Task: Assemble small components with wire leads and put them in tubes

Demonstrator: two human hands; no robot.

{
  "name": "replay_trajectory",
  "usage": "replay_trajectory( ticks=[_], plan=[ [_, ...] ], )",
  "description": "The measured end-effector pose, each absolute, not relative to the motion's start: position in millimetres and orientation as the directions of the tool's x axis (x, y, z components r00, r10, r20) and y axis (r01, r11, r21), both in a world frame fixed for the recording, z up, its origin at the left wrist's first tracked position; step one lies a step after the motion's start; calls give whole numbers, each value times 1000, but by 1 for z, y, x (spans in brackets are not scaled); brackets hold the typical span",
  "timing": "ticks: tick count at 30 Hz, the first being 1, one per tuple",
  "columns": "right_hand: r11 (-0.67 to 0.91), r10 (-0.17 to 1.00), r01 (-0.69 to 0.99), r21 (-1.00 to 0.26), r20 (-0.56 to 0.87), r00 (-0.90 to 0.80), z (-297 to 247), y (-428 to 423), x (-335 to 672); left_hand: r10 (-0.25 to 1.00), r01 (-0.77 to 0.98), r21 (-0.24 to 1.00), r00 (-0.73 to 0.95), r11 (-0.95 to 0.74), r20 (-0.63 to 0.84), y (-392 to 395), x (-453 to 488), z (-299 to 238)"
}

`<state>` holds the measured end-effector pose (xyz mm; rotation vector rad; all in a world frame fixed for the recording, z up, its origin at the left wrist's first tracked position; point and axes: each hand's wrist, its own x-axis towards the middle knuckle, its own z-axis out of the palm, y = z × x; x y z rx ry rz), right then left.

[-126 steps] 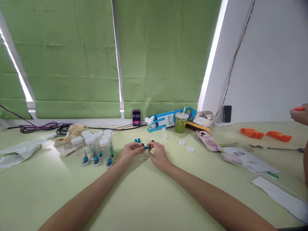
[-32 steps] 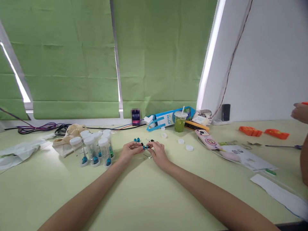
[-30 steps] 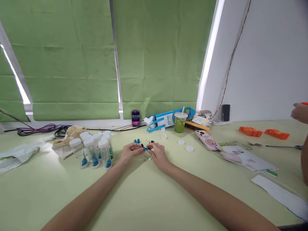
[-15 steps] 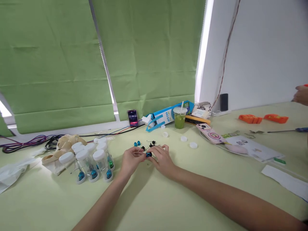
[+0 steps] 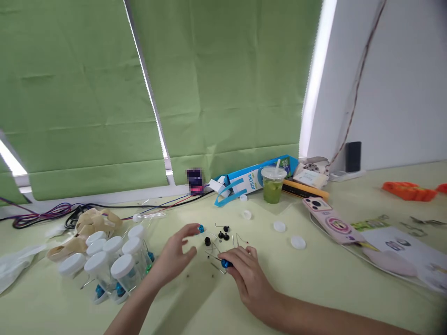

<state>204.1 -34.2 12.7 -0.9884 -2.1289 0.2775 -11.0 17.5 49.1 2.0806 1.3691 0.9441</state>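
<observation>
My left hand (image 5: 174, 259) reaches over the table with thumb and index finger apart. Its index fingertip is at a small blue knob-like part (image 5: 201, 228); whether they touch I cannot tell. Between the thumb and fingers of my right hand (image 5: 252, 280) is a blue metallic knob-like part (image 5: 226, 263), a thin metal rod beside it. Several small black knob-like parts (image 5: 223, 235), bent metal rods (image 5: 218, 268) and tiny bits lie between the hands. Left of my left hand stand clear tubes with white caps (image 5: 123, 265), several with blue parts inside.
Loose white caps (image 5: 298, 242) lie to the right. Farther back stand a cup of green drink (image 5: 273, 188) and a blue bag (image 5: 244, 179). A pink phone (image 5: 331, 219) rests on the right; cables (image 5: 42, 216) and beige cloth (image 5: 98, 223) are at the left.
My left hand has left the blue part held between both hands and moved left toward the loose blue part. My right hand keeps its hold. The view has shifted.
</observation>
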Motion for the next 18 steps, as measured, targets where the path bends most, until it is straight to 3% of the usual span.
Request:
replay_trajectory(
  ticks=[3,7,10,14,18],
  plan=[
    [684,730,494,-537,512,-454,16,-35,216,903,872,484,-150,-71,404,62,-21,42],
    [714,696,442,-544,479,-535,16,-33,225,819,893,413,-366,177,441,110,-22,34],
    [757,645,423,-498,463,-608,12,-29,229,788,900,342,-410,269,459,132,-17,30],
    [734,670,461,-499,421,-611,-1,-25,233,776,890,241,-456,388,436,149,-19,24],
    [713,695,471,-519,433,-574,-12,-26,235,841,926,87,-370,367,395,157,-27,16]
  ],
)
